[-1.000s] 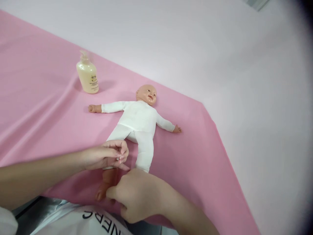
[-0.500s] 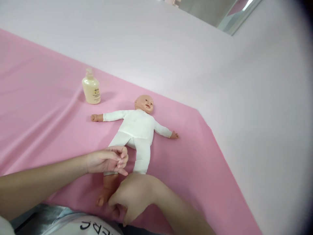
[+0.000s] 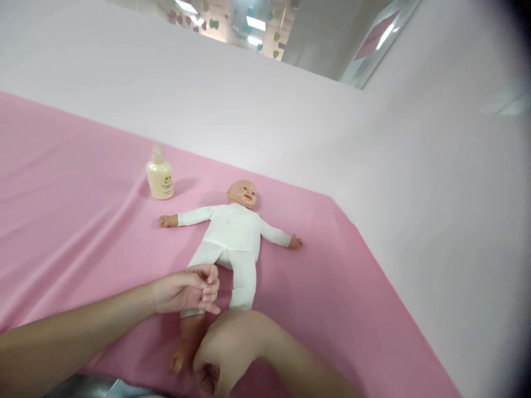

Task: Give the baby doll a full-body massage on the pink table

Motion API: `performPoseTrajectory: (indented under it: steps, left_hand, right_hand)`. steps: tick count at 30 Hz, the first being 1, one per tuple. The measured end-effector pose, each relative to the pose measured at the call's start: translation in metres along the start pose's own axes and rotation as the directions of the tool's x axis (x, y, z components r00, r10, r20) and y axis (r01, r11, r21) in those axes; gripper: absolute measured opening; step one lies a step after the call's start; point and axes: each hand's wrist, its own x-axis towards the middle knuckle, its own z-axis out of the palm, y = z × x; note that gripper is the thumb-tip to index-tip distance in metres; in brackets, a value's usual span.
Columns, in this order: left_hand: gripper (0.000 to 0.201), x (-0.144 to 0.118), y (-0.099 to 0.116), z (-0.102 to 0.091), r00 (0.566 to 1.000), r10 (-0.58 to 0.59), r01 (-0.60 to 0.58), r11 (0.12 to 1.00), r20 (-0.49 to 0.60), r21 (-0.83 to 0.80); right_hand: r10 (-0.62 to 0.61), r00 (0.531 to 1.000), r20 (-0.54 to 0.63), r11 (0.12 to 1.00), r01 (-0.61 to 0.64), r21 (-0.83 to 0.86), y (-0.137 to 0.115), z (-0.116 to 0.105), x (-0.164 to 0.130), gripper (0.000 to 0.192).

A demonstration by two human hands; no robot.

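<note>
Head view: doll point(image 3: 230, 237) lies near pink cloth's point(image 3: 340, 309) right edge.

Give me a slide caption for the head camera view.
Left hand grips baby doll's leg, right hand at its foot, lotion bottle behind.

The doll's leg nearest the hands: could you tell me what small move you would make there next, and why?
Probably slide the left hand a little further up the doll, pushing the white trouser leg toward the knee. That hand is closed around the cuff, the shin and foot below it are already bare, and the right hand rests beside the foot, placed to steady it.
</note>
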Motion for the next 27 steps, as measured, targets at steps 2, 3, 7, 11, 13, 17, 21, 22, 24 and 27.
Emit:
performPoseTrajectory:
  steps: [2, 3, 7, 11, 13, 17, 21, 22, 24, 27]
  left_hand:
    - [0.014, 0.000, 0.000, -0.001, 1.000, 0.005, -0.005, 1.000, -0.006, 0.000]
    - [0.014, 0.000, 0.000, -0.001, 1.000, 0.008, -0.008, 1.000, -0.010, -0.008]
    - [0.014, 0.001, -0.001, -0.004, 1.000, 0.011, -0.012, 0.999, -0.022, -0.053]
    - [0.016, 0.002, 0.001, -0.009, 0.999, 0.034, -0.038, 0.995, -0.037, -0.096]
    - [0.017, 0.003, 0.006, -0.011, 0.995, 0.069, -0.076, 0.992, -0.070, -0.106]
    - [0.016, 0.002, 0.025, -0.014, 0.962, 0.172, -0.190, 0.980, -0.212, -0.065]
    - [0.011, 0.002, 0.044, -0.020, 0.887, 0.337, -0.301, 0.940, -0.316, 0.158]
    - [0.011, 0.003, 0.048, -0.022, 0.866, 0.382, -0.307, 0.916, -0.324, 0.259]
    - [0.010, 0.009, 0.055, -0.026, 0.825, 0.470, -0.291, 0.830, -0.315, 0.475]
    - [0.004, 0.026, 0.071, -0.030, 0.768, 0.587, -0.264, 0.653, -0.254, 0.709]
  right_hand:
    - [-0.055, 0.995, 0.082, 0.995, 0.048, 0.086, 0.002, -0.001, 0.002, 0.013]
    - [-0.088, 0.988, 0.129, 0.988, 0.070, 0.138, 0.002, -0.002, 0.003, 0.013]
    - [-0.072, 0.973, 0.221, 0.972, 0.019, 0.233, 0.004, -0.011, 0.009, 0.019]
    - [-0.112, 0.948, 0.299, 0.909, -0.023, 0.415, 0.006, -0.018, 0.009, 0.020]
    - [-0.162, 0.957, 0.240, 0.844, 0.009, 0.536, 0.007, -0.022, 0.002, 0.020]
    - [-0.140, 0.969, -0.202, 0.683, 0.243, 0.689, 0.012, -0.029, -0.020, 0.004]
    - [0.248, 0.497, -0.832, 0.756, 0.438, 0.487, 0.040, -0.036, -0.034, 0.017]
    - [0.312, 0.350, -0.883, 0.801, 0.403, 0.442, 0.052, -0.037, -0.036, 0.018]
    - [0.390, 0.050, -0.919, 0.870, 0.308, 0.386, 0.079, -0.037, -0.039, 0.017]
    - [0.526, -0.176, -0.832, 0.837, 0.283, 0.469, 0.119, -0.029, -0.039, 0.019]
